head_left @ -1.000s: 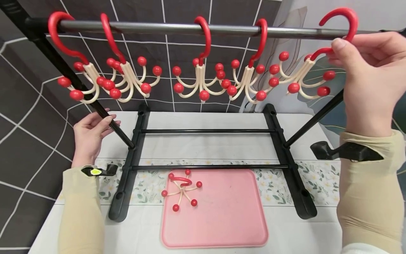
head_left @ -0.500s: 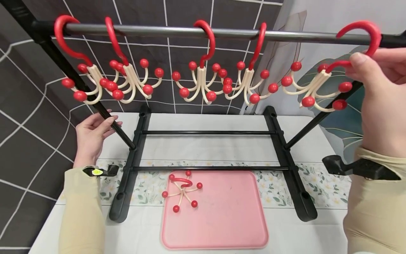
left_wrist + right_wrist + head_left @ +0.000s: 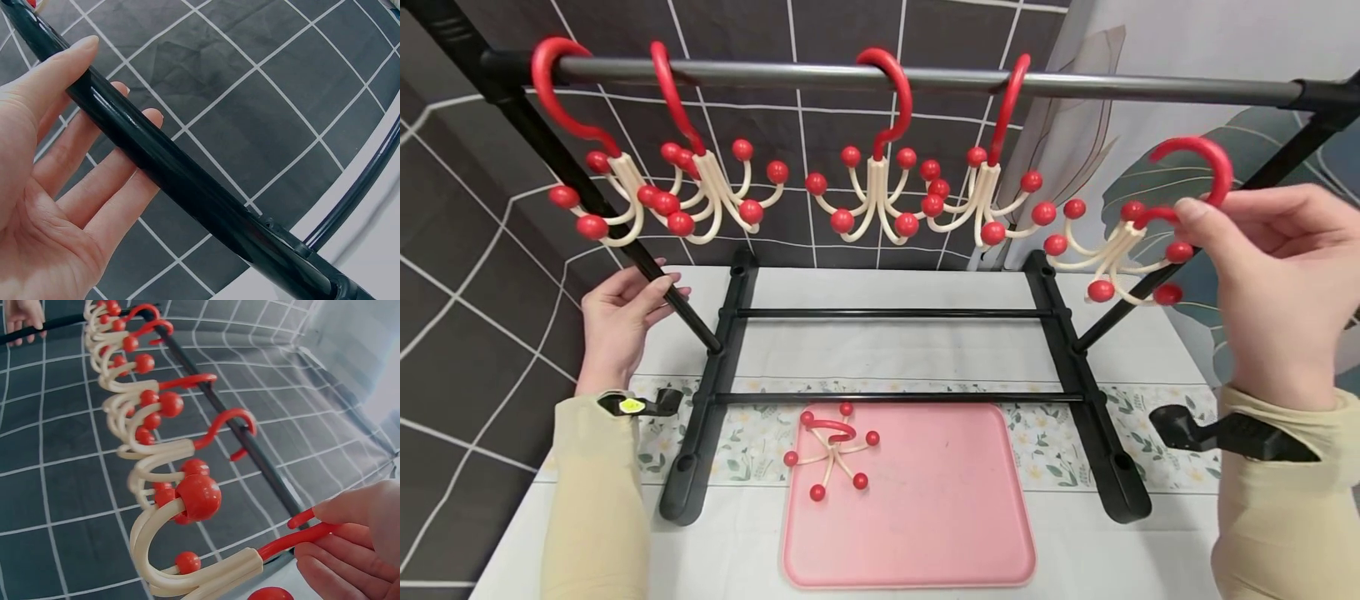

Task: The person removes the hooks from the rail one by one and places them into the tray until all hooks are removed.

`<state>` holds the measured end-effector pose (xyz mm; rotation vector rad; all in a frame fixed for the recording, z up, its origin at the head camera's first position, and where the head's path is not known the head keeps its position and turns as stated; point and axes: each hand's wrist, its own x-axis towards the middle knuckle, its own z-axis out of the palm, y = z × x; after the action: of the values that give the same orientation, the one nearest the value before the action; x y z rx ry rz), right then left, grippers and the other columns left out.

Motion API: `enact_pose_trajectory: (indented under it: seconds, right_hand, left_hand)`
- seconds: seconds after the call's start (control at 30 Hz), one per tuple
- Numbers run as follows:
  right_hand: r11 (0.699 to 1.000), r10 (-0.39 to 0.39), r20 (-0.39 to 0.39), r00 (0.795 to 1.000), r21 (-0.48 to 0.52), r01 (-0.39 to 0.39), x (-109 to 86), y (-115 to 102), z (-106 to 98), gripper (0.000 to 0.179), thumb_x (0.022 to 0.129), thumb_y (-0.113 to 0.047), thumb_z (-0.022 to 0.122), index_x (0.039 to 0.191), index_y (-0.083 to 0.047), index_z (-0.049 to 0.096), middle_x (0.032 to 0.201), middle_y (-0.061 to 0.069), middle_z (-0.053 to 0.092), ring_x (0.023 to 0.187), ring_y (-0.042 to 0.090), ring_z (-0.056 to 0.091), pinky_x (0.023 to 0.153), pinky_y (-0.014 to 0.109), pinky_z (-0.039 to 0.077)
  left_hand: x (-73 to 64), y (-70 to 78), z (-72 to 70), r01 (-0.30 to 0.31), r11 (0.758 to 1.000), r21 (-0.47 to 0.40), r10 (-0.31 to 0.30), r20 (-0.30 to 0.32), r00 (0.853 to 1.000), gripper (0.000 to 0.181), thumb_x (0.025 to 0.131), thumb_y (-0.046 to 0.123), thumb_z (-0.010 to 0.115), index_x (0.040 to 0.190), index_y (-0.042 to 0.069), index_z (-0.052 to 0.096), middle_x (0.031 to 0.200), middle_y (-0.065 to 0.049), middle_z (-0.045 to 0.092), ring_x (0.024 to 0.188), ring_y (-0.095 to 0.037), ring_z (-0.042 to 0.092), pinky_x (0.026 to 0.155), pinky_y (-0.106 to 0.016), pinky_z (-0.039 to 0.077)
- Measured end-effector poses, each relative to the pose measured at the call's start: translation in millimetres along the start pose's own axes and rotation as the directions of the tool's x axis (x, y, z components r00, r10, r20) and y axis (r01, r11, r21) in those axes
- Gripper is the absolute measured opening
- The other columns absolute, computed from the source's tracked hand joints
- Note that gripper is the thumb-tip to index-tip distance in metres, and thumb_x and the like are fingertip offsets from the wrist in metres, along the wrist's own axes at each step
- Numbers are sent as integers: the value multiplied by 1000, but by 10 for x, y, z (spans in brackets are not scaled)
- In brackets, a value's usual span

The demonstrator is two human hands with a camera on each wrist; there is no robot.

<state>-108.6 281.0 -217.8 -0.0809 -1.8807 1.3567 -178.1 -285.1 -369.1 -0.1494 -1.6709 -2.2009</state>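
Observation:
My right hand (image 3: 1285, 283) pinches the red hook of a cream hanger with several curved, red-balled prongs (image 3: 1123, 242). In the head view this hook stands below the metal rail (image 3: 1097, 85), apart from it. In the right wrist view, thumb and fingers grip the hook's red shank (image 3: 294, 540). My left hand (image 3: 621, 329) holds the rack's slanted black left post (image 3: 156, 153), thumb on one side and fingers on the other. Several matching hangers, such as the middle one (image 3: 877, 187), hang from the rail by their hooks.
Another such hanger (image 3: 832, 450) lies at the back left of a pink tray (image 3: 925, 533). Around it stand the rack's black feet (image 3: 1108, 442), joined by crossbars (image 3: 895, 398). A dark, white-lined backdrop (image 3: 475, 275) rises behind and to the left; a curtain (image 3: 1150, 50) hangs at the right.
My right hand first moved right, then down and left, taking the held hanger's hook from rail height to below the rail. My left hand stays on the post.

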Motion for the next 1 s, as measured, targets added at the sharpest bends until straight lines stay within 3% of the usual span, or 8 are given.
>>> enact_pose_trajectory:
  seconds: [0.13, 0.4, 0.67, 0.83, 1.0]
  right_hand:
    - [985, -64, 73, 995, -157, 75, -101, 80, 25, 25, 85, -11, 84, 106, 1, 78, 97, 7, 76, 79, 9, 71, 71, 18, 53]
    - [993, -45, 244, 969, -96, 70, -360, 229, 142, 24, 83, -1, 84, 104, 7, 76, 90, 3, 76, 74, 12, 73, 64, 18, 55]
    - [997, -34, 442, 896, -47, 61, -678, 401, 279, 20, 83, 2, 84, 101, 3, 77, 91, 1, 75, 74, 12, 74, 65, 20, 58]
    - [997, -79, 525, 848, 35, 72, -851, 482, 396, 19, 80, 7, 84, 97, 1, 77, 89, 4, 76, 73, 13, 74, 66, 19, 59]
    - [997, -64, 582, 810, 75, 25, -992, 524, 485, 17, 81, 8, 83, 94, 0, 76, 87, 5, 75, 73, 14, 75, 67, 23, 61]
  left_hand:
    - [2, -1, -4, 5, 1000, 2, -5, -2, 1000, 33, 89, -6, 75, 120, -12, 67, 98, -15, 74, 80, -24, 76, 78, -35, 59]
    - [6, 0, 2, 8, 1000, 7, -8, -2, 1000, 33, 89, -5, 75, 120, -12, 67, 99, -15, 75, 81, -24, 76, 78, -35, 59]
    - [-4, -30, 6, 0, 1000, 8, 0, 7, 1000, 32, 90, -6, 74, 120, -13, 67, 98, -15, 74, 81, -24, 76, 79, -36, 59]
    - [2, -17, -2, -6, 1000, 1, 6, 6, 1000, 32, 90, -6, 74, 120, -13, 67, 97, -15, 74, 81, -24, 76, 79, -36, 59]
    - [14, 1, 1, -9, 1000, 0, 9, 5, 1000, 32, 89, -6, 75, 119, -13, 66, 98, -15, 74, 81, -25, 76, 79, -36, 59]
